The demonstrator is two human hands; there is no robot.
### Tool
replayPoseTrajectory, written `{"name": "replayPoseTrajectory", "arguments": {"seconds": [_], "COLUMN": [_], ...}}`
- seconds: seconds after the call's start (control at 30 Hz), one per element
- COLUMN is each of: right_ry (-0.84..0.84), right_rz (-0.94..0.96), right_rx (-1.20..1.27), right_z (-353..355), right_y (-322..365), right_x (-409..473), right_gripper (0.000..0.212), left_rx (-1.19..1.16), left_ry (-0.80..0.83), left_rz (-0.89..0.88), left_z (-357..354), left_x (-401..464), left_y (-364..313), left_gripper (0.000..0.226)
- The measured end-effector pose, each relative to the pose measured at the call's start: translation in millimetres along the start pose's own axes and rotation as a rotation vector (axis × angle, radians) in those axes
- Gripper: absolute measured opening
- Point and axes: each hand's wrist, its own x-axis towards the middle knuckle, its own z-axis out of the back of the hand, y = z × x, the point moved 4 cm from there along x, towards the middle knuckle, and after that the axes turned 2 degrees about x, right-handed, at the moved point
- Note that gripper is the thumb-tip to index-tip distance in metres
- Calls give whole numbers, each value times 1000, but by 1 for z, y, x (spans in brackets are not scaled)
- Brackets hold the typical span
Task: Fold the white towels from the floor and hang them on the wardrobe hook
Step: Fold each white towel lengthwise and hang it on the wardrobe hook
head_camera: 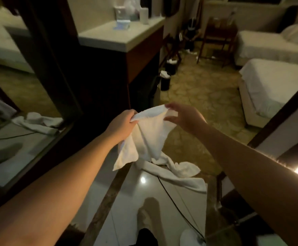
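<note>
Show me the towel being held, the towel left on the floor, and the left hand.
Held towel [150, 137], head view: middle of the hanging cloth.
Floor towel [178, 174], head view: its crumpled middle.
Left hand [122, 125], head view: back of the hand.

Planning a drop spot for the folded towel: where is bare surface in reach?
Bare: countertop front, near side of the tissue box; glossy floor tiles between the dark threshold strip and the black cable. Crowded: floor ahead, under the heaped towel on the floor.
</note>
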Motion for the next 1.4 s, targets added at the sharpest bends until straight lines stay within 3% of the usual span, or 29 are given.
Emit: {"name": "replayPoseTrajectory", "arguments": {"seconds": [0.2, 0.37, 0.5, 0.63, 0.83, 1.03, 1.2, 1.33, 1.4], "right_ry": [-43, -74, -118, -80, -116, -124, -177, -183, -174], "right_rz": [236, 396, 459, 556, 566, 474, 457, 448, 456], "right_rx": [-158, -218, -149, -115, 10, 108, 109, 92, 82], "right_z": [28, 35, 28, 8, -23, -43, -47, -44, -42], "right_y": [100, 185, 244, 306, 380, 423, 445, 460, 467], "right_x": [-59, -94, -136, -196, -293, -363, -396, -405, -410], "right_gripper": [45, 31, 27, 32, 38, 36, 40, 41, 40], "left_rx": [-48, -11, 179, 270, 449, 608, 412, -275, -399], "left_ry": [-47, -110, -113, -127, -380, -453, -533, -586, -535], "left_rz": [58, 91, 78, 206, 274, 397, 503, 573, 554], "left_z": [102, 173, 211, 248, 292, 335, 368, 389, 394], "left_x": [-93, -170, -242, -335, -494, -611, -680, -724, -741], "left_y": [-7, -11, -10, 12, 37, 49, 60, 65, 64], "left_gripper": [14, 39, 22, 19, 13, 21, 24, 12, 3]}}
